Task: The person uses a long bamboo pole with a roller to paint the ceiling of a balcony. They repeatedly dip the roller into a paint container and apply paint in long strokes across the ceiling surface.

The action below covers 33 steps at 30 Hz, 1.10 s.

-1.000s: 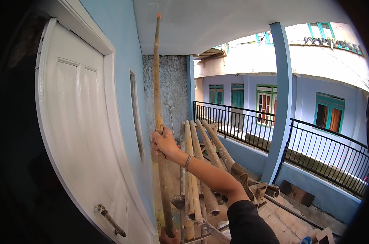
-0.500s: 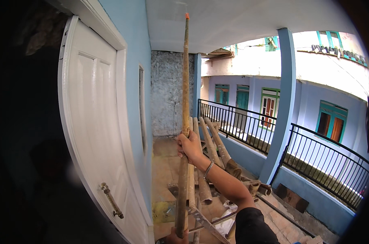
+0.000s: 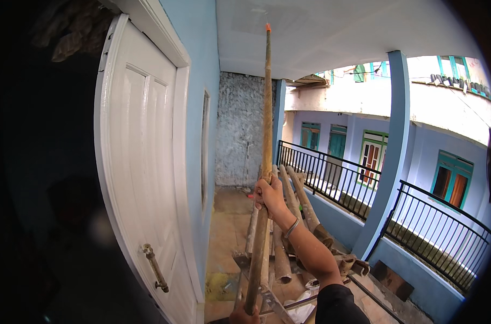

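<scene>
Head view, the only one: you hold a long, slender pole [image 3: 267, 119] in front of you, its orange tip [image 3: 268, 27] up against the pale ceiling [image 3: 337, 32] in the picture; whether the tip touches it or stops just short, you cannot tell from here. Long axis: close to upright in view, top leaning slightly right, foot slightly left, the shaft thinning toward the tip. Your right hand [image 3: 272, 195] sits about midway along the visible shaft, fingers curled round it in a firm fist, a bracelet [image 3: 292, 228] at the wrist. Your left hand [image 3: 244, 316] is at the low end, cut by the lower edge; it meets the pole, but how far its fingers wrap is not shown. Key relation: the tip lies straight above your right fist, well apart from it; right is the hand nearer the tip, left the nearer to the foot. Around you: hollow poles [image 3: 282, 264] lie lengthwise behind and to the right of the shaft, over a tiled floor [image 3: 226, 237]. Left side, a white door [image 3: 142, 162] with a metal handle [image 3: 155, 268], clear of the pole. Far end, a rough grey wall [image 3: 239, 119] behind the shaft; right, a blue column [image 3: 395, 119] and black railing [image 3: 332, 175], both apart from it.
</scene>
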Each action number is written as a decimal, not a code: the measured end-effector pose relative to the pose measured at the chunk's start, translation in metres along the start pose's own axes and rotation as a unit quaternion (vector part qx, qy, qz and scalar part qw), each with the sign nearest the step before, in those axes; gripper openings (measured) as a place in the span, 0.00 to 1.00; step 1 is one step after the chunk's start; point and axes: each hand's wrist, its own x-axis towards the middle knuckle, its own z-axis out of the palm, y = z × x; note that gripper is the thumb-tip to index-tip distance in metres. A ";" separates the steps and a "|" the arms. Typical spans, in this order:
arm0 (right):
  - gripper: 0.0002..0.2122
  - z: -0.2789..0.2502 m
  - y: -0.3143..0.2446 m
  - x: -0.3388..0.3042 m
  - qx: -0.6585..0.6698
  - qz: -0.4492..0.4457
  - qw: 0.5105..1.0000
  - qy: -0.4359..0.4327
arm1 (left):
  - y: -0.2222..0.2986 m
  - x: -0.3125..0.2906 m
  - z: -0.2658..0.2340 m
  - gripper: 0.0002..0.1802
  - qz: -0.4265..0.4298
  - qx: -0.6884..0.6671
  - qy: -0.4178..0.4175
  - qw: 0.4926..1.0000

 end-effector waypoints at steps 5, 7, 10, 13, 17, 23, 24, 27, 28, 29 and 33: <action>0.04 -0.002 -0.014 0.037 0.010 -0.008 1.000 -0.010 | 0.031 0.045 -0.014 0.15 -0.037 -0.074 0.004 0.997; 0.05 -0.007 -0.016 0.054 0.014 -0.009 1.000 -0.017 | 0.041 0.065 -0.014 0.13 -0.019 -0.120 0.014 0.993; 0.05 -0.016 -0.012 0.087 0.028 -0.022 0.999 -0.020 | 0.050 0.098 -0.007 0.12 0.006 -0.185 0.010 0.983; 0.05 -0.028 -0.012 0.147 0.039 -0.032 0.998 -0.036 | 0.063 0.149 0.008 0.13 0.040 -0.193 0.023 0.980; 0.05 -0.038 -0.008 0.241 0.046 -0.042 0.997 -0.040 | 0.081 0.239 0.013 0.15 -0.007 -0.149 -0.053 0.987; 0.06 -0.045 0.021 0.381 0.067 -0.035 0.997 -0.035 | 0.085 0.372 0.026 0.18 0.030 -0.175 -0.060 0.982; 0.06 -0.046 0.025 0.404 0.066 -0.031 0.997 -0.037 | 0.083 0.392 0.029 0.17 0.047 -0.175 -0.057 0.982; 0.05 -0.043 0.036 0.464 0.078 -0.040 0.995 -0.038 | 0.078 0.447 0.033 0.17 0.062 -0.177 -0.062 0.980; 0.05 -0.043 0.037 0.481 0.072 -0.036 0.996 -0.032 | 0.080 0.464 0.035 0.17 0.063 -0.171 -0.062 0.981; 0.05 -0.042 0.035 0.495 0.072 -0.035 0.996 -0.026 | 0.083 0.482 0.034 0.17 0.066 -0.161 -0.062 0.983; 0.05 -0.035 0.031 0.512 0.081 -0.039 0.995 -0.034 | 0.086 0.495 0.020 0.15 0.058 -0.162 -0.074 0.982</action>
